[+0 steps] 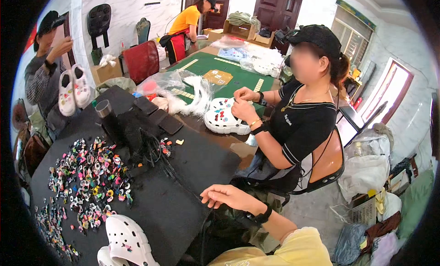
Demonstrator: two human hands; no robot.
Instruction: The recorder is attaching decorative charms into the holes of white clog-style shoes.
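My right hand (228, 196) comes in from the lower right on a yellow sleeve, with a black band at the wrist. It hovers open at the right edge of the black-covered table (183, 192), fingers spread and holding nothing. A white clog (126, 238) with holes lies at the table's near edge, to the left of my hand. A wide spread of small colourful shoe charms (89, 174) covers the left of the table. My left hand is out of view.
A seated person in a black cap handles a white clog (222, 119) with charms. At left a person holds a pair of white clogs (73, 89). A black machine (123, 126) stands mid-table. A green table (215, 73), bags and boxes lie behind.
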